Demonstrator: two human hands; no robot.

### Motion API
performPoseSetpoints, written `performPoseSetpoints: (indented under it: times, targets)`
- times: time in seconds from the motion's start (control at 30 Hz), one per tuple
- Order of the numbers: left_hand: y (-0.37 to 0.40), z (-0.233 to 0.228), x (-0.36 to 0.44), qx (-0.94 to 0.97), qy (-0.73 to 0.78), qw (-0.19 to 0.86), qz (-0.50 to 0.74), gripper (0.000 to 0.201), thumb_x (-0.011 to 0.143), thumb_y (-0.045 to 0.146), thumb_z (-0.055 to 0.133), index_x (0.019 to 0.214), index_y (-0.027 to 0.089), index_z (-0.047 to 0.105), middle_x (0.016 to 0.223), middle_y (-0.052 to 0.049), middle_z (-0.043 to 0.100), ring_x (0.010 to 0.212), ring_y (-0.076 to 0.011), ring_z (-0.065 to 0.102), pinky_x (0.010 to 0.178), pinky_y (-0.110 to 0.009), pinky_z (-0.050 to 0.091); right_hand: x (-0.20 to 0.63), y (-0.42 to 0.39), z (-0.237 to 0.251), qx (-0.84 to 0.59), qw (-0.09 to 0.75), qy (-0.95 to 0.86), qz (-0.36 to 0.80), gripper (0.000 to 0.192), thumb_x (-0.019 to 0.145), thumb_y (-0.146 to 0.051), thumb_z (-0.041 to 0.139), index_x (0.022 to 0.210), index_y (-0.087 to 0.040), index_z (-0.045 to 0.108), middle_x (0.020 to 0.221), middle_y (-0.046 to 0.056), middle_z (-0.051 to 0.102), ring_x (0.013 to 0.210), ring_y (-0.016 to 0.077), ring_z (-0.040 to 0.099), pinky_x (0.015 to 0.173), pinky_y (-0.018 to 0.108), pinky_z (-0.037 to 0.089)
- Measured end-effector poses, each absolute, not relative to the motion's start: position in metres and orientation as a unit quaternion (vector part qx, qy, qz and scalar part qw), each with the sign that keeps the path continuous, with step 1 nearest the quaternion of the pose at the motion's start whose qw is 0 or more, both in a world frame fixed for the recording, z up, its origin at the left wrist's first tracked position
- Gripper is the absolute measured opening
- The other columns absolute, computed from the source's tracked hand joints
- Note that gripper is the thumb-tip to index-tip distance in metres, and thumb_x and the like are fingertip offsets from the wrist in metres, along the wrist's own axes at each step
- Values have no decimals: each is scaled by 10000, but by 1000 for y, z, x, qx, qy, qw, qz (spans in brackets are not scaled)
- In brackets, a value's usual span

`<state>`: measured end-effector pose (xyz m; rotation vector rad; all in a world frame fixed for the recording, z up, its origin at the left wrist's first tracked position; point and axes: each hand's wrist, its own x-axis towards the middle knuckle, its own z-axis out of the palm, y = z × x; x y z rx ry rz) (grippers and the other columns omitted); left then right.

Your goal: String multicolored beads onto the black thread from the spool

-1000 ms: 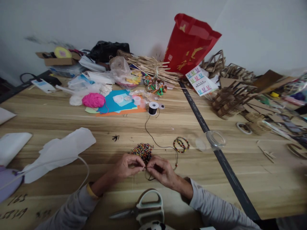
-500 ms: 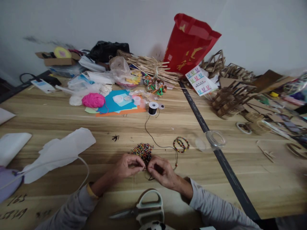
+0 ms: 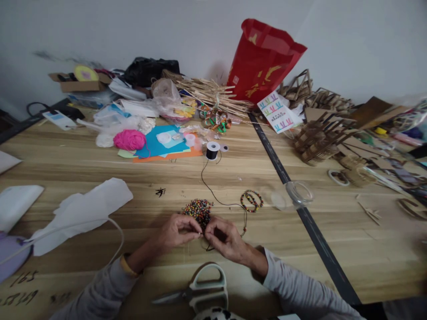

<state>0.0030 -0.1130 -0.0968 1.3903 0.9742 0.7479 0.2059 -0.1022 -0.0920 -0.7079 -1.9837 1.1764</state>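
My left hand (image 3: 180,230) is closed in a pinch at the near edge of a pile of small multicoloured beads (image 3: 197,210); a tiny thing at its fingertips looks like a bead, though it is too small to be sure. Just to its right, my right hand (image 3: 227,238) pinches the end of a thin black cord (image 3: 213,194), fingertips almost meeting the left ones. The cord runs back to a white spool (image 3: 212,151) wound with black, and a reddish bead (image 3: 245,229) sits on it right of my hand. Two beaded bracelets (image 3: 251,201) lie behind my right hand.
Scissors (image 3: 208,286) with pale handles lie near my body. White paper (image 3: 86,213) is on the left, a clear tape roll (image 3: 300,193) on the right. Pink yarn (image 3: 129,140), coloured sheets, a red bag (image 3: 263,62) and small woven baskets (image 3: 315,142) stand farther back.
Both hands stay nearly in place, fingertips still pinched close together. The view has shifted very slightly; nothing else on the table has visibly moved.
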Motion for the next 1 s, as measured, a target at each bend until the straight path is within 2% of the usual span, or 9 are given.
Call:
performPoseSetpoints:
  times: [1.0]
  targets:
    - [-113, -92, 5, 597, 424, 599, 326, 125, 680, 216, 671, 722, 99, 664, 709, -59, 700, 656, -130, 637, 665, -216, 513, 206, -102, -95, -269, 360, -772, 449, 164, 889, -254, 503, 768, -156, 554, 698, 25, 530, 655, 123, 484, 596, 229, 384]
